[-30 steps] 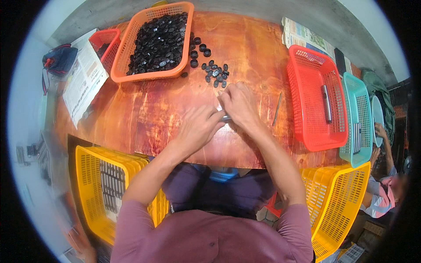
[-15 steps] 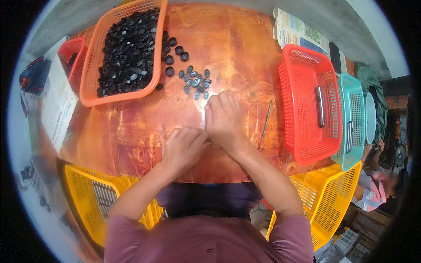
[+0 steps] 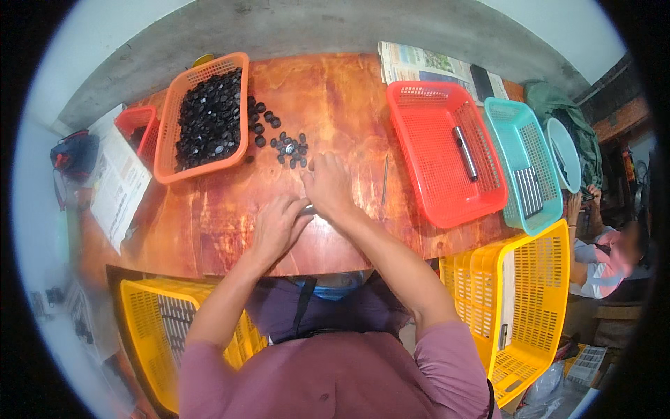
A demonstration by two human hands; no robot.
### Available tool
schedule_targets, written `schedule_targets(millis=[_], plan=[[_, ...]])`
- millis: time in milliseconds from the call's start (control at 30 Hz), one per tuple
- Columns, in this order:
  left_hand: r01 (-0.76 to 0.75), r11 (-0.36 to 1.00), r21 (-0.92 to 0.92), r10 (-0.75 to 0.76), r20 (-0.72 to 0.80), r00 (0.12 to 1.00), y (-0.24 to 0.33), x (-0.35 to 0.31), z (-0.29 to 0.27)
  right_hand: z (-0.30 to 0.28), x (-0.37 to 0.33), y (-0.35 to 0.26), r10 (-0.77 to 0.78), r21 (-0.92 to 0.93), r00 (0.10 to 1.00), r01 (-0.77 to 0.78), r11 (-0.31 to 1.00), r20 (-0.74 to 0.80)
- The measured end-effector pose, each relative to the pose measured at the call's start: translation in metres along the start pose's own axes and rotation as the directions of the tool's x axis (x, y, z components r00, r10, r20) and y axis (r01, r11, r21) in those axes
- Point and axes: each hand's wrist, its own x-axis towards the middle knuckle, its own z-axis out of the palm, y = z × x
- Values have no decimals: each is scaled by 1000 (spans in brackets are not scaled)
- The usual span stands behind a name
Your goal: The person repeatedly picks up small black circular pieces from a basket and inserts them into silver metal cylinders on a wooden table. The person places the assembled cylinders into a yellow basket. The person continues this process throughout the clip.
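Note:
My left hand point(image 3: 277, 227) and my right hand point(image 3: 328, 187) meet over the reddish wooden table point(image 3: 209, 216), both closed on a small grey metal piece point(image 3: 308, 208) between them. Just beyond my right hand lies a loose cluster of small black round caps point(image 3: 290, 148). An orange basket point(image 3: 204, 115) full of the same black caps stands at the far left. A thin metal rod point(image 3: 384, 179) lies on the table to the right of my right hand.
A red basket point(image 3: 447, 150) holds a dark metal tube; a teal basket point(image 3: 527, 164) is beside it. Yellow crates stand below the table at left point(image 3: 164, 328) and right point(image 3: 520, 297). Papers point(image 3: 118, 185) and a small red basket point(image 3: 136, 129) lie far left. Another person point(image 3: 604, 251) sits right.
The view has shifted, so the table and baskets sit differently in the picture. My hands stay together on the small piece near the caps.

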Motion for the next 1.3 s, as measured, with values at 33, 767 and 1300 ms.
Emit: schedule_targets(millis=[33, 767, 1300], plan=[[13, 1000, 1, -13, -11, 1000, -2, 0, 2, 6, 1, 3, 14, 4, 1000, -15, 1000, 22], [644, -155, -749, -425, 639, 642, 40, -18, -10, -95, -39, -12, 41, 725, 857, -460, 512, 514], [671, -102, -734, -404, 647, 646, 47, -24, -9, -91, -50, -21, 44, 701, 839, -481, 527, 542]])
